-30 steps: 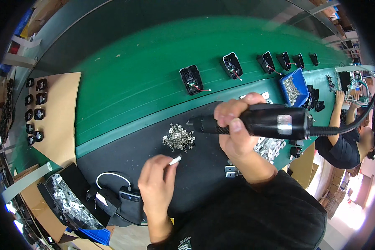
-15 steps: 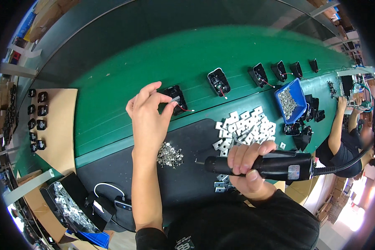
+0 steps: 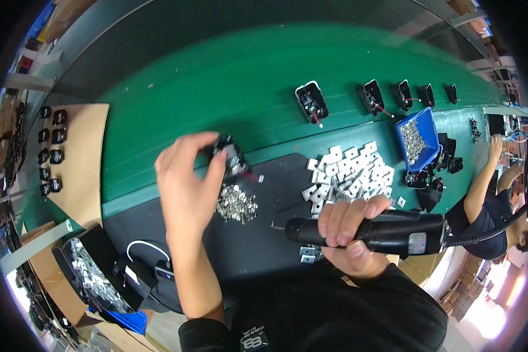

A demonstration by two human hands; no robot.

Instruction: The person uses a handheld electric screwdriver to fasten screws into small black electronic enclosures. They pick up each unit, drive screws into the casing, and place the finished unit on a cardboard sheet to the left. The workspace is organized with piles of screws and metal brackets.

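Between the fingers and thumb of my left hand is a black plastic housing with a short red wire at its side. It is held tilted over the far edge of the black mat, and its inside is blurred. My right hand is wrapped round a black electric screwdriver, which lies level with its bit pointing left. Just nearer than the housing lies a heap of small silver screws. Beyond the screwdriver spreads a pile of silver square metal plates.
Several more black housings stand on the green belt. A blue bin of small metal parts sits at the right, beside black parts. At left are a cardboard sheet with black pieces and a box of clear packets. A co-worker works far right.
My left hand has moved left and toward me, bringing the black housing off the belt to the mat's edge. My right hand with the screwdriver has barely moved.
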